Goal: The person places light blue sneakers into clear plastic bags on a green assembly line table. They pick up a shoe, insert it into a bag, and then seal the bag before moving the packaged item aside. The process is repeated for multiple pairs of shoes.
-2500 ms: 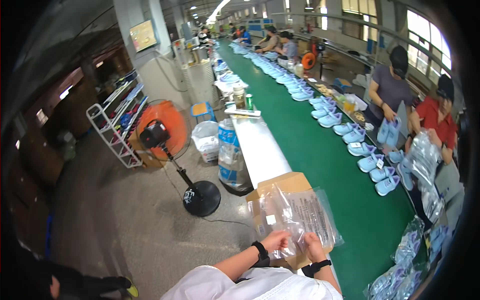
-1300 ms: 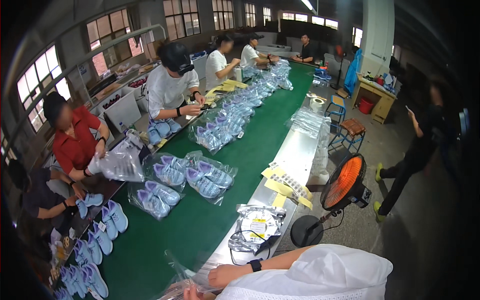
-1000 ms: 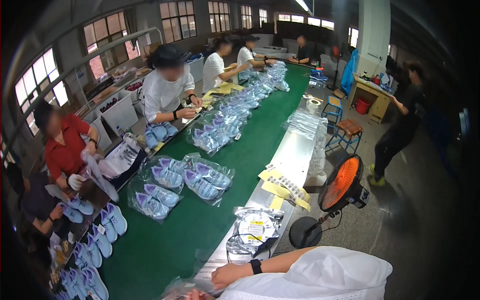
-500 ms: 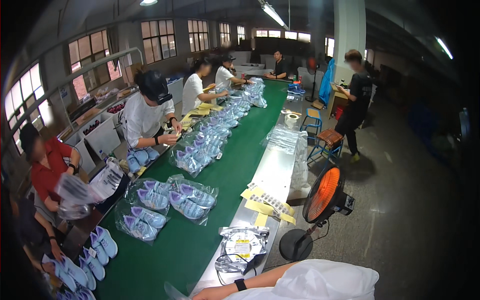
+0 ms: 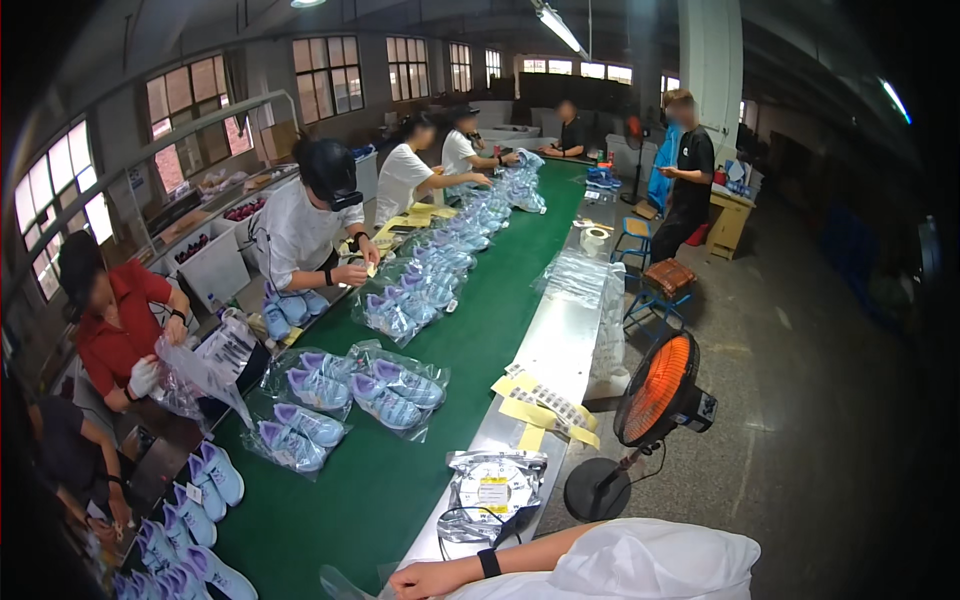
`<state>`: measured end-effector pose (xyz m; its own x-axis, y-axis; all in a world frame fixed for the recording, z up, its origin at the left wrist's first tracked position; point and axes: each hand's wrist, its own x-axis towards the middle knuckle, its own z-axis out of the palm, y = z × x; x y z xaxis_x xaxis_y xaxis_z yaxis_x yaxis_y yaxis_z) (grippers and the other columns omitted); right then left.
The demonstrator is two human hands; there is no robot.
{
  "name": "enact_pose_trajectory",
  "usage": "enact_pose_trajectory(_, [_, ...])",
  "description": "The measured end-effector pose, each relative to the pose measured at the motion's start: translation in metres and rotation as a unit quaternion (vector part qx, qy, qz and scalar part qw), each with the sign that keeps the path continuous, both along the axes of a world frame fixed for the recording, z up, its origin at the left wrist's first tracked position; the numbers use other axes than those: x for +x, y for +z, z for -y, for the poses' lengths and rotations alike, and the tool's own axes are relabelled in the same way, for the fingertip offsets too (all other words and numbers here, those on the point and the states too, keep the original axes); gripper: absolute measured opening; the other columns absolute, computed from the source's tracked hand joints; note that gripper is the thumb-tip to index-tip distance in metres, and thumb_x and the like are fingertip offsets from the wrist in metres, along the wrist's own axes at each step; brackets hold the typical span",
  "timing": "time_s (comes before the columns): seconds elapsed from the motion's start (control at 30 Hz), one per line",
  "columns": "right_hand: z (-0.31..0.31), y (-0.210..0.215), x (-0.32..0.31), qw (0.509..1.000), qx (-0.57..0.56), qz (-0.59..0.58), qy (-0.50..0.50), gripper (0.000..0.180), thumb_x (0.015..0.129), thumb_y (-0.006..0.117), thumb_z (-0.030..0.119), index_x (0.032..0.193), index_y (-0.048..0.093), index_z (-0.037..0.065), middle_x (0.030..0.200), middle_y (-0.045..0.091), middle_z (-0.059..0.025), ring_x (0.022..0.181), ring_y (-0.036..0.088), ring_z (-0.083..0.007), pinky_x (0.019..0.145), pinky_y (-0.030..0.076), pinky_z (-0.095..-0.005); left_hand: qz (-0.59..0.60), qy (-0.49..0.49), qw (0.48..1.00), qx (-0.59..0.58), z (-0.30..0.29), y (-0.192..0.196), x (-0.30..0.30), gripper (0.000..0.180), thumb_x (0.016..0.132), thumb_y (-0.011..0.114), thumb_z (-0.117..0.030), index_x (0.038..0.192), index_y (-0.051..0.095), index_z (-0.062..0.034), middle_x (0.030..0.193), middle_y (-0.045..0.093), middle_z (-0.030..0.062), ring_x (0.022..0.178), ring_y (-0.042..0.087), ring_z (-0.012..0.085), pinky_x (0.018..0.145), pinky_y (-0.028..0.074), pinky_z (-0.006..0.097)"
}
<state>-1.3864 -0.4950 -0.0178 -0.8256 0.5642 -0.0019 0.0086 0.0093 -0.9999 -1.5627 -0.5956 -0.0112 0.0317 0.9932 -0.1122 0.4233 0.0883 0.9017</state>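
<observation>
At the lower edge my right hand (image 5: pixel 428 580) is over the near end of the belt's metal side, its arm reaching in from the right in a white sleeve with a black wristband. Its fingers look curled, partly cut off by the picture's edge. Clear plastic film (image 5: pixel 345 584) shows at the fingertips. Beyond the hand lies a silver packet (image 5: pixel 494 488) with a round white-and-yellow label, and a black cable loops over it. My left hand is out of view. Light blue shoes in clear bags (image 5: pixel 300 436) lie on the green belt (image 5: pixel 420 465).
Unbagged shoes (image 5: pixel 215 480) stand along the belt's left edge beside co-workers. One, in red (image 5: pixel 125 310), wears a white glove and handles clear bags. Yellow label strips (image 5: pixel 545 408) lie on the metal side (image 5: pixel 550 345). A standing fan (image 5: pixel 655 390) and stool (image 5: pixel 668 280) are at right.
The view has shifted slightly. The co-worker in red has brought the clear bags lower beside the belt. Unbagged shoes have come nearer. The standing person at right has moved and turned.
</observation>
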Motion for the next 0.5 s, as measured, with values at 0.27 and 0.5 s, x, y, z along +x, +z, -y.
enact_pose_trajectory(0.27, [0.021,0.093,0.009,0.983,0.116,0.144,-0.019,0.036,0.083,0.057,0.038,0.096,0.056,0.005,0.089,0.062,-0.0128,0.081,0.06,-0.0244,0.068,0.047,-0.0336,0.038,-0.013,0.999,0.004,0.008,0.013,0.001,0.038,0.084,0.055,-0.029,0.111,0.052,-0.003,0.102,0.054,0.0127,0.098,0.05,0.0297,0.083,0.039,0.041])
enact_pose_trajectory(0.5, [0.017,0.086,-0.002,0.971,0.118,0.179,0.111,0.05,0.076,0.063,0.039,0.11,0.05,0.005,0.102,0.056,-0.0147,0.093,0.057,-0.0299,0.075,0.047,-0.0363,0.114,0.004,0.989,-0.097,0.001,0.08,0.027,0.038,0.087,0.056,-0.033,0.108,0.055,-0.0004,0.098,0.057,0.0084,0.09,0.053,0.0209,0.079,0.042,0.034])
